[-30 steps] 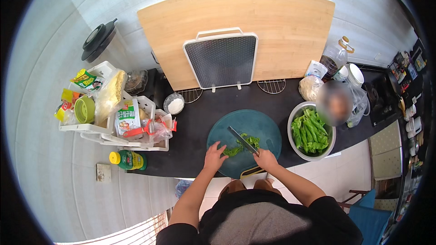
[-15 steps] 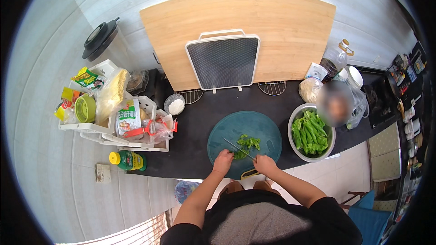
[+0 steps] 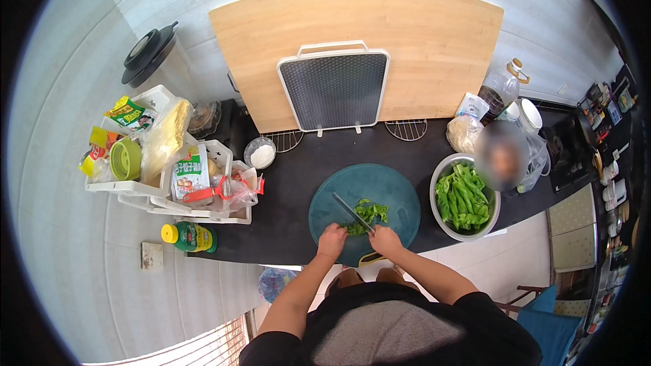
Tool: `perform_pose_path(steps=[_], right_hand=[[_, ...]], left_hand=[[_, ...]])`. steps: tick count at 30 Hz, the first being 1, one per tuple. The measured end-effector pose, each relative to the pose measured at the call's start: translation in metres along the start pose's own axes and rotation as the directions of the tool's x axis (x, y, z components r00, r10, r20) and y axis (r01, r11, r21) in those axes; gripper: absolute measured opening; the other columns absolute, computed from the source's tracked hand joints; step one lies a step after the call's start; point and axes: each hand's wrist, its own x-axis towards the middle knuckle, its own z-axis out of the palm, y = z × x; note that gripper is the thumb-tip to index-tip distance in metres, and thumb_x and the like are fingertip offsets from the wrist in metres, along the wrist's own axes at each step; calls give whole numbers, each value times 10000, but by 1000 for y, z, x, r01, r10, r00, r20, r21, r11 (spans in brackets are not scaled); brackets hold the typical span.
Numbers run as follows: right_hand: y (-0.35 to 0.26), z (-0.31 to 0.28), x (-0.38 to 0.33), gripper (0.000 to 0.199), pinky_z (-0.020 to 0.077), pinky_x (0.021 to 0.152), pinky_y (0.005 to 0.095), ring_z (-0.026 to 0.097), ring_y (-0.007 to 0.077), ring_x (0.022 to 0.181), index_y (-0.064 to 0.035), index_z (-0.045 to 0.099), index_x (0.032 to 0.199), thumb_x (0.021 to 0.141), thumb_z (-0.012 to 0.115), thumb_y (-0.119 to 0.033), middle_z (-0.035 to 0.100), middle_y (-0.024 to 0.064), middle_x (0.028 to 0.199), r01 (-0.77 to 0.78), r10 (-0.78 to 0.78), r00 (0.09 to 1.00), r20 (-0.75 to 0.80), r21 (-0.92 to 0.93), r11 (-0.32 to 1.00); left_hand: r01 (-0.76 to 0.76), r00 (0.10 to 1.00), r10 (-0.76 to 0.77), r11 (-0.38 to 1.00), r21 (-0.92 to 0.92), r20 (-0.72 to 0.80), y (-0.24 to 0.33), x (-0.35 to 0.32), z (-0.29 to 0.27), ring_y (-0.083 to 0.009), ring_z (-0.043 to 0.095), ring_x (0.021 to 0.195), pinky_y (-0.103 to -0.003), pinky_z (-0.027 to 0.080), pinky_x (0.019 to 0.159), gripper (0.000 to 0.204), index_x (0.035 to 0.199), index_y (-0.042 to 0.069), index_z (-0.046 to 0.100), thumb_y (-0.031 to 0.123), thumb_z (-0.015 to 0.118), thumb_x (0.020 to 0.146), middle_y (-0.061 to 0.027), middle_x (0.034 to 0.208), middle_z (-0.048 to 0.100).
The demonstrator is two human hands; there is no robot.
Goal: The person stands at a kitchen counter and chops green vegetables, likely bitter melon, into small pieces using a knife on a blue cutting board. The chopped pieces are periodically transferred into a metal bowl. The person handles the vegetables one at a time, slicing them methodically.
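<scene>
A round dark green cutting board [image 3: 380, 186] lies on the black counter [image 3: 291, 183]. On it lies a small heap of green leafy vegetable [image 3: 369, 213]. My right hand [image 3: 385, 238] grips a knife [image 3: 351, 211] whose blade slants up and left over the greens. My left hand [image 3: 332, 238] rests on the board at the left end of the greens, fingers curled on them. A metal bowl [image 3: 444, 213] full of green leaves stands just right of the board.
A small bowl of white powder [image 3: 260, 154] sits at the left back. White baskets [image 3: 203, 213] with packets and a green-and-yellow bottle [image 3: 190, 237] stand at the left. A wooden board [image 3: 407, 34] and mesh rack [image 3: 333, 88] lean on the wall. Bags and an oil bottle [image 3: 500, 88] stand at the right.
Both hands have drawn back slightly toward me on the board. The knife has come down from higher over the board onto the greens.
</scene>
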Motion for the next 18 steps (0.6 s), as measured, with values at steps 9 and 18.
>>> perform_pose_path(steps=[9, 18], right_hand=[[-4, -36, -18, 234, 482, 639, 477, 595, 407, 698, -8, 570, 774, 822, 553, -236, 607, 223, 711, 68, -67, 998, 13, -84, 994], [7, -9, -13, 209, 495, 633, 465, 621, 379, 692, 17, 553, 793, 820, 516, -187, 616, 234, 715, 163, -125, 979, 159, -256, 953]], left_hand=[[45, 999, -45, 998, 43, 15, 16, 3, 6, -297, 576, 792, -395, 496, 643, 90, 778, 75, 637, 154, 640, 735, -108, 779, 539], [36, 998, -39, 997, 69, 53, 9, -4, 15, -310, 582, 786, -402, 498, 663, 115, 792, 69, 648, 164, 637, 729, -118, 782, 568]])
